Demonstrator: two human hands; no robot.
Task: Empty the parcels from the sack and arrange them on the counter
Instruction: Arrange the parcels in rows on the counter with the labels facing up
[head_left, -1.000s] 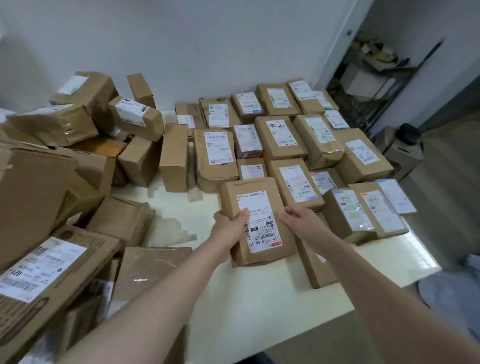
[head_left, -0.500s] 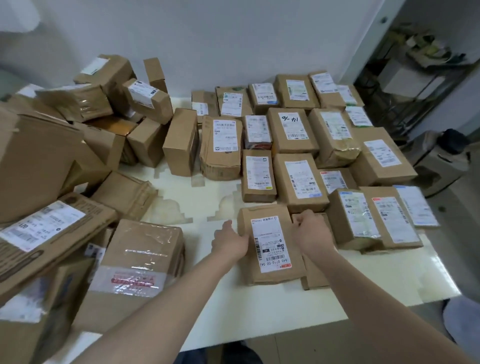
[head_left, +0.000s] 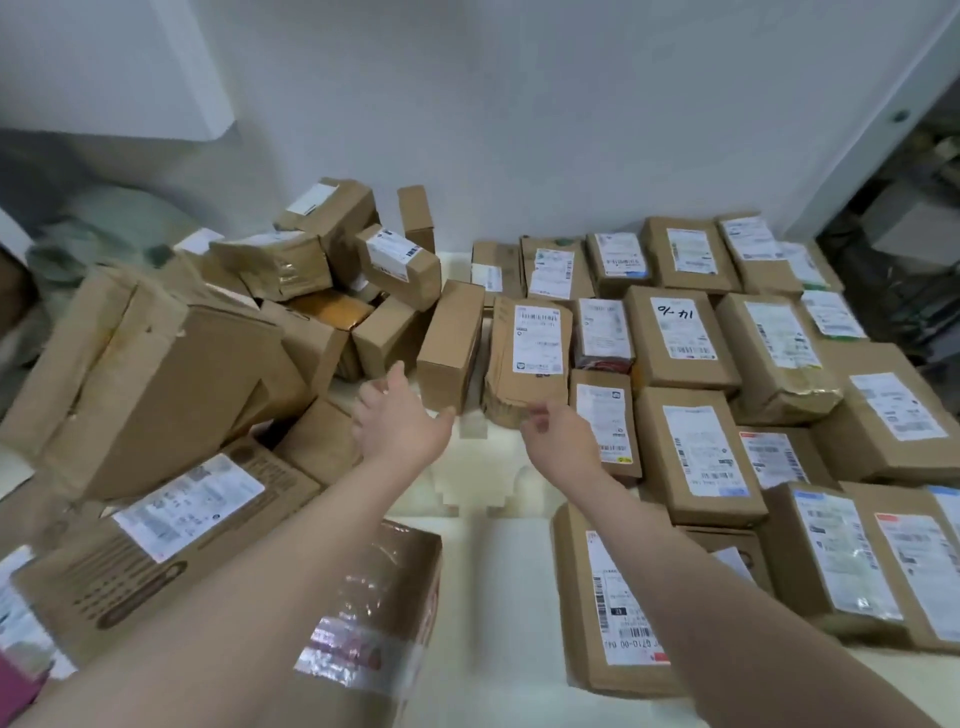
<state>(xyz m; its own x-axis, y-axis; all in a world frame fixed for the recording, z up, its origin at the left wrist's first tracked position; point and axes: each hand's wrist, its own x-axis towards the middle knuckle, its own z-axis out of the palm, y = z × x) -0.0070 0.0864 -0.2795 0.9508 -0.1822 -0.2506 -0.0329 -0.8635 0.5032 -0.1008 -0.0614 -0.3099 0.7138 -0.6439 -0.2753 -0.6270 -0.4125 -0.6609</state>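
Observation:
Brown cardboard parcels with white labels cover the cream counter (head_left: 483, 571). Several lie in rows on the right; the labelled parcel (head_left: 613, 597) I was holding lies flat at the front of them, untouched. A loose heap of boxes (head_left: 311, 280) is piled on the left. My left hand (head_left: 400, 415) reaches forward with fingers spread, empty, just short of an upright unlabelled box (head_left: 452, 343). My right hand (head_left: 558, 436) is also empty, fingers loosely curled, in front of a crumpled labelled parcel (head_left: 530, 358). No sack is clearly in view.
A large tilted box (head_left: 150, 374) leans at the left. A taped box (head_left: 374, 613) sits near the front edge under my left forearm. A long box with a label (head_left: 171, 530) lies front left. A white wall stands behind; cluttered shelving (head_left: 904, 208) is at the right.
Both hands have let go of the labelled parcel, which now rests on the counter, and have moved forward toward the middle boxes. The view has shifted left and down.

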